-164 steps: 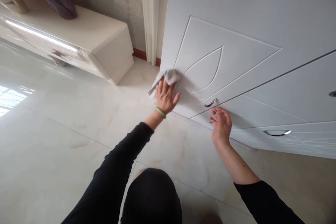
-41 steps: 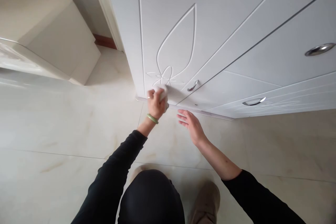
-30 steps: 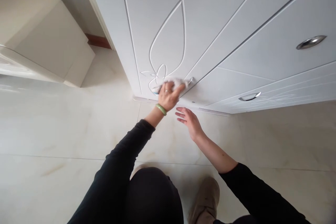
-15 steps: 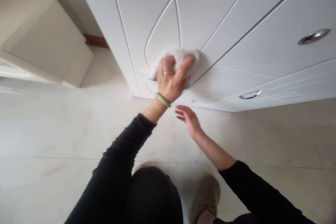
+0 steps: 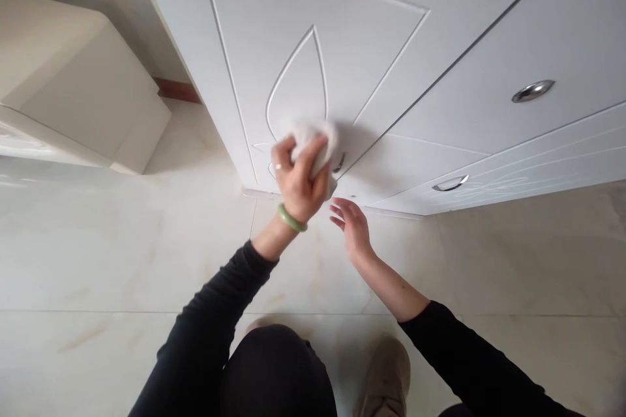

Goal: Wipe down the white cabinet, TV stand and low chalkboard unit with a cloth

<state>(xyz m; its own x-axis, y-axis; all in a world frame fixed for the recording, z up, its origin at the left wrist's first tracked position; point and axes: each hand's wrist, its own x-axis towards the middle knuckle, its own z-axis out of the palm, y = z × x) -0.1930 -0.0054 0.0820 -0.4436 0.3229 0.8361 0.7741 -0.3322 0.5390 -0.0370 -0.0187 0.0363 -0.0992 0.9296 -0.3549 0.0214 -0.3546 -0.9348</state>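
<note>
My left hand point(image 5: 300, 182), with a green bangle at the wrist and a ring, is closed around a bunched white cloth point(image 5: 320, 133). The cloth is slightly blurred, and I cannot tell whether it touches the white cabinet door point(image 5: 362, 45) behind it. Grooves on the door form a pointed leaf shape. Just below and to the right, my right hand point(image 5: 356, 229) hovers with its fingers stretched out and nothing in them. A dark curved handle point(image 5: 339, 162) shows beside the cloth.
More white fronts with a silver oval handle point(image 5: 533, 91) and a lower silver handle point(image 5: 450, 184) stretch to the right. A cream box-shaped unit point(image 5: 98, 85) stands at the left. Pale tiles point(image 5: 122, 247) cover the floor, and my shoe point(image 5: 385, 374) stands on them.
My left hand has drawn back down with the cloth, which is now bunched rather than spread on the door. The right hand has barely moved. The view has shifted slightly.
</note>
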